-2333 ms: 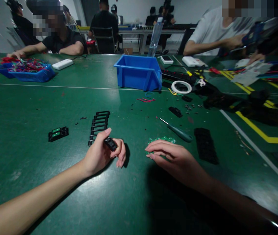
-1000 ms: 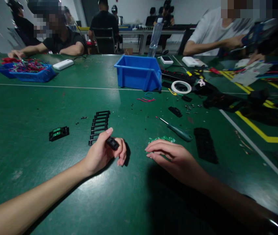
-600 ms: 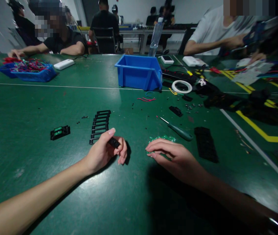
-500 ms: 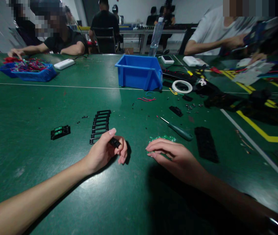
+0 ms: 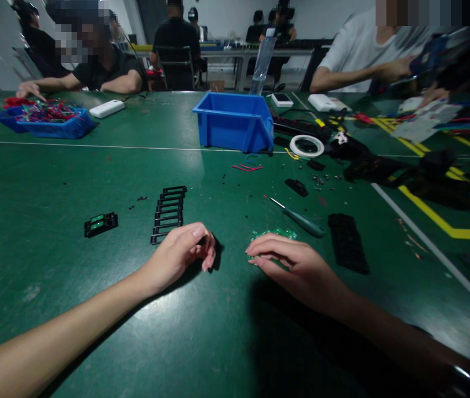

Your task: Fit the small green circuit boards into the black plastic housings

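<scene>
Two bare hands rest low over a green tabletop [image 5: 218, 337], seen from above and behind, a gap of bare surface between them. The left hand [image 5: 184, 246] is loosely curled, thumb lying along the bent forefinger, fingertips tucked inward. The right hand [image 5: 296, 262] is palm down, its fingers together and the thumb just below them, with only a narrow space between. The view is dim and the palms are turned away, so it is not possible to tell whether either hand has hold of anything. A cluster of small, shiny green pieces [image 5: 278, 233] lies on the table at the right hand's fingers, partly covered by them. Just beyond the left hand is a black ladder-like frame [image 5: 169, 210] with several rungs; farther left sits a small black holder [image 5: 101, 225] bearing two green pieces. Beyond the right hand, a screwdriver [image 5: 304, 222] with a dark green handle lies at a slant, and a black rectangular slab [image 5: 348, 244] lies to its right. Farther back stand a blue bin [image 5: 235, 130] and, beside it, a white ring [image 5: 292, 147], while people sit across the table
</scene>
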Demonstrator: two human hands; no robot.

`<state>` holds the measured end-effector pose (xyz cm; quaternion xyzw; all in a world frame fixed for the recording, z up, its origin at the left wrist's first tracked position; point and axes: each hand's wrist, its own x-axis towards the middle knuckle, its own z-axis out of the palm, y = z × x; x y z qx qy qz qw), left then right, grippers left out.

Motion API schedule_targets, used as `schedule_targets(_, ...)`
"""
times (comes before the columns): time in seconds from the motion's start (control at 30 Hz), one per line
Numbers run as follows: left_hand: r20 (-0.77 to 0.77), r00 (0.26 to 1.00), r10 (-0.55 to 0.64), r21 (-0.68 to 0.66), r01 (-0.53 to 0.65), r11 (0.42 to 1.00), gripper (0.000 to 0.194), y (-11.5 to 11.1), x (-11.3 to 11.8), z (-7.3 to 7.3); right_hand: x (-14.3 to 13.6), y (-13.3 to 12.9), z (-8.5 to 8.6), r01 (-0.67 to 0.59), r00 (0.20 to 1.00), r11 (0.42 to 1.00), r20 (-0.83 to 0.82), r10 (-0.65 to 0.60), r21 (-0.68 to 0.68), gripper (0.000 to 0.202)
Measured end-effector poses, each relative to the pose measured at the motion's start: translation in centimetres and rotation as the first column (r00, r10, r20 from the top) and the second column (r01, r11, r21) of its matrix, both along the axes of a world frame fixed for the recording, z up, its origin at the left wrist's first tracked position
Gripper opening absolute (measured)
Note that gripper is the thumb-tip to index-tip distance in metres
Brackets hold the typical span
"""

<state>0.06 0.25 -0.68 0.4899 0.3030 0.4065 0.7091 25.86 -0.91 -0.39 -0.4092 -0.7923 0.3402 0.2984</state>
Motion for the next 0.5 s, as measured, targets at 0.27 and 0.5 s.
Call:
schedule_targets(0.27,-0.059,0.998,0.015,0.028,-0.013,1.0,0.026,0.08,-0.14,-0.59,0.06,0.06,-0.05,-0.014,1.0,1.0,-0.013,0.014,0.004,0.018)
schedule_targets(0.5,-0.086,0.996,0.006,0.043,-0.003,0.999,0.022,0.15,0.02,-0.31,0.14,0.14,-0.2,-0.023,1.0,1.0,-0.017,0.024,0.011,0.018)
